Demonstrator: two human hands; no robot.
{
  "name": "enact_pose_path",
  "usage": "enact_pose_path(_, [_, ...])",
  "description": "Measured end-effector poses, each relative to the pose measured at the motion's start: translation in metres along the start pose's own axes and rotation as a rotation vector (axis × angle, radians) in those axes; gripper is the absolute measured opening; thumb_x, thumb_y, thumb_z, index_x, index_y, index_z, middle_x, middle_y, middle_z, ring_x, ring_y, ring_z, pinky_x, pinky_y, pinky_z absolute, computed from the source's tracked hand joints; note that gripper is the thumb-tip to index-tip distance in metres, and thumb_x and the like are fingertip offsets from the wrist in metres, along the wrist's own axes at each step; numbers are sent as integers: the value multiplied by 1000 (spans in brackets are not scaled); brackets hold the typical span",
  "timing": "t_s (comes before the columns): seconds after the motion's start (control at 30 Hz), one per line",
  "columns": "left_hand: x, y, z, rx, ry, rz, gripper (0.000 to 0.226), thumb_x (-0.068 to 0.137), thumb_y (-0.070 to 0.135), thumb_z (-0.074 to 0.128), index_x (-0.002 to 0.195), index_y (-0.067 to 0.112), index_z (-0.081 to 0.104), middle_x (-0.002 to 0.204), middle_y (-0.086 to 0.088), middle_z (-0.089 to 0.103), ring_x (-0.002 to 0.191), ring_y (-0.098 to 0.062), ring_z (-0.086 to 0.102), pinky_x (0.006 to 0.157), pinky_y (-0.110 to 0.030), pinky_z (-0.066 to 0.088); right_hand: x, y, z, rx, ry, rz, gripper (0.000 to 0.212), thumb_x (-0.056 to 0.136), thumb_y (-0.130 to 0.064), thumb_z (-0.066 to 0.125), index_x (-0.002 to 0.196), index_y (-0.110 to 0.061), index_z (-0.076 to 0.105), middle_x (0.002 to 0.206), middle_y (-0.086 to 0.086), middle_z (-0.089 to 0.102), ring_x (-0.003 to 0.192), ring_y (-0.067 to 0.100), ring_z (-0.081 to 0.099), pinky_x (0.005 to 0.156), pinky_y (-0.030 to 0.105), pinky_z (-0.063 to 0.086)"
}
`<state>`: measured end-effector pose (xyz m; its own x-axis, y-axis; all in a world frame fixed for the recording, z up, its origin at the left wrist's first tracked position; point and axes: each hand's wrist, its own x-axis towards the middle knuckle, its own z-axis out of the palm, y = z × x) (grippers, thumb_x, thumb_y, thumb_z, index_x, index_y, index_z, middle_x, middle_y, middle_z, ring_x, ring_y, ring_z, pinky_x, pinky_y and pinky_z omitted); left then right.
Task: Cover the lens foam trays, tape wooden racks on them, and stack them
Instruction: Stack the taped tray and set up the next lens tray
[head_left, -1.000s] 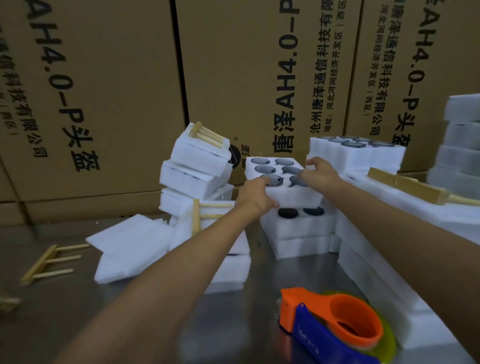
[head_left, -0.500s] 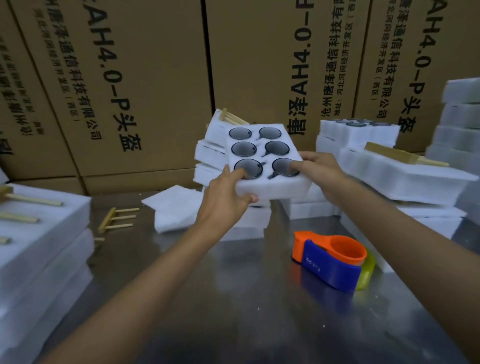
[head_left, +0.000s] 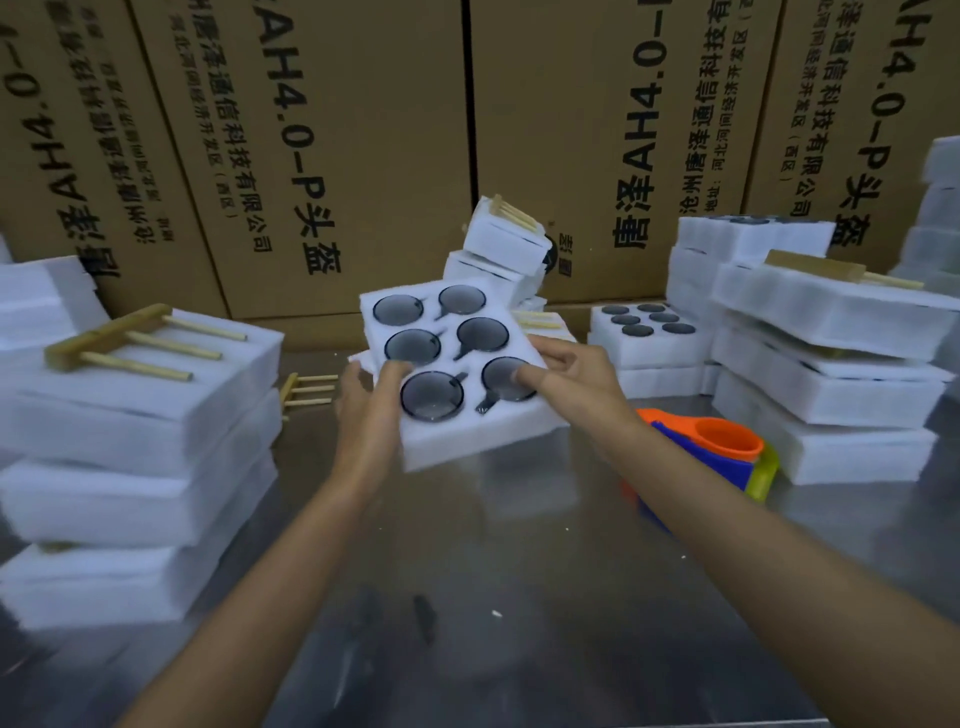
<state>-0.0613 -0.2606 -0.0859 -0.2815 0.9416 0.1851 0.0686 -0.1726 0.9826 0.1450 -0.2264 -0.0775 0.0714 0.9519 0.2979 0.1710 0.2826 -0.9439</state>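
Observation:
A white foam tray (head_left: 470, 434) with several dark round lenses in its pockets hangs tilted above the steel table. My left hand (head_left: 366, 402) grips its near left edge, thumb on top. My right hand (head_left: 566, 366) holds its right side, thumb pressed on a lens. At the left stands a stack of covered foam trays (head_left: 140, 457) with a wooden rack (head_left: 111, 340) on top. A loose wooden rack (head_left: 306, 389) lies on the table behind my left hand.
An orange and blue tape dispenser (head_left: 711, 457) sits right of the tray. Another uncovered lens tray (head_left: 652, 338) tops a pile behind it. More foam stacks (head_left: 831, 374) stand at the right, one bearing a rack (head_left: 815, 267). Cardboard boxes (head_left: 363, 130) wall the back.
Both hands have lifted the lens tray off the far pile and carried it toward me over the table. The view has swung left, showing the left stack.

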Motion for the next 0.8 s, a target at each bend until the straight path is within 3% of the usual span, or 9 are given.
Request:
enact_pose_path(0.07, [-5, -11, -15, -77, -42, -43, 55, 79, 53, 54, 126, 25, 56, 117, -6, 69, 91, -22, 71, 65, -35, 57, -6, 7, 10, -16, -41, 17, 34, 79, -12, 75, 104, -35, 77, 90, -21, 76, 87, -3, 71, 75, 16, 56])
enact_pose_path(0.1, [-7, -18, -22, -95, -56, -59, 54, 82, 52, 54, 128, 25, 55, 114, -4, 71, 89, -21, 72, 64, -36, 58, -10, 11, 15, -30, -68, 27, 31, 78, -12, 77, 93, -39, 75, 81, -26, 74, 82, -7, 69, 71, 12, 55])
enact_pose_path(0.2, [-9, -44, -36, -69, -46, -134, 51, 91, 40, 58, 138, 24, 46, 119, -3, 68, 95, -24, 71, 79, -49, 59, -19, 30, 28, -99, -114, 44, 36, 76, -10, 78, 78, -46, 69, 75, -30, 70, 84, -9, 68, 75, 14, 55])
enact_pose_path(0.3, [-8, -68, -42, -15, -37, -178, 31, 93, 26, 57, 124, 25, 59, 103, -1, 74, 81, -19, 74, 59, -33, 60, -30, 55, 41, -96, -142, 82, 38, 76, -5, 76, 79, -43, 72, 77, -28, 72, 80, -8, 70, 69, 14, 56])
enact_pose_path(0.37, [-6, -82, -39, 10, -51, -222, 24, 94, 24, 57, 117, 25, 63, 94, 2, 76, 75, -15, 74, 52, -25, 55, -35, 75, 46, -83, -136, 147, 34, 75, -3, 77, 84, -36, 75, 86, -18, 77, 81, 0, 73, 72, 20, 59])
enact_pose_path(0.47, [2, -98, -33, 104, -49, -273, 24, 94, 25, 56, 116, 26, 64, 98, 3, 73, 81, -17, 71, 63, -28, 56, -39, 100, 48, -82, -75, 242, 17, 75, -14, 85, 86, -23, 76, 90, -3, 78, 89, 16, 74, 85, 35, 60])
enact_pose_path(0.57, [15, -111, -26, 252, -45, -254, 22, 91, 33, 56, 110, 30, 67, 120, -2, 67, 115, -27, 60, 100, -46, 48, -32, 120, 42, -63, 48, 281, 21, 76, -41, 84, 77, -21, 76, 81, -6, 77, 83, 14, 72, 79, 33, 57])
enact_pose_path(0.67, [23, -116, -21, 309, -117, -243, 18, 90, 37, 56, 104, 30, 66, 121, -2, 64, 112, -23, 60, 98, -47, 49, -20, 130, 37, -22, 102, 328, 29, 84, -48, 73, 75, -20, 74, 72, -3, 75, 65, 11, 68, 59, 27, 51])
enact_pose_path(0.8, [36, -123, -20, 228, -73, -274, 32, 83, 54, 55, 99, 28, 63, 118, -1, 56, 108, -20, 57, 97, -45, 47, 1, 143, 42, 8, 182, 357, 29, 94, -34, 65, 84, -8, 73, 71, 6, 75, 59, 15, 67, 59, 38, 57])
